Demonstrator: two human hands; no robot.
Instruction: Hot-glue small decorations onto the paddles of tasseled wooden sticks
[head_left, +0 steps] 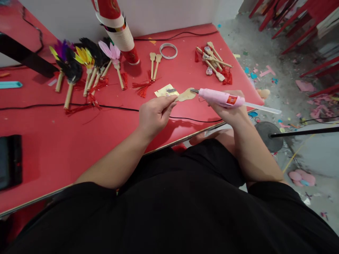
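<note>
My left hand (156, 114) pinches one end of a pale, wavy-edged flat piece (186, 94), holding it above the red table. Wrapped round a pink hot glue gun (215, 97) is my right hand (233, 111); a clear glue stick (262, 107) sticks out of its back. The gun's metal nozzle meets or nearly meets the far end of the pale piece. Just behind, a yellowish sheet (162, 91) lies on the table with a small grey blade-like piece (172, 90) on it. Two short wooden sticks (155, 67) with red tassels lie beyond.
Feathered sticks (90, 67) lie at the left, near stacked paper cups (122, 38). A tape roll (168, 51) and a pile of sticks (214, 61) lie at the back. A black cable (111, 107) crosses the table; a phone-like device (10, 160) sits at left.
</note>
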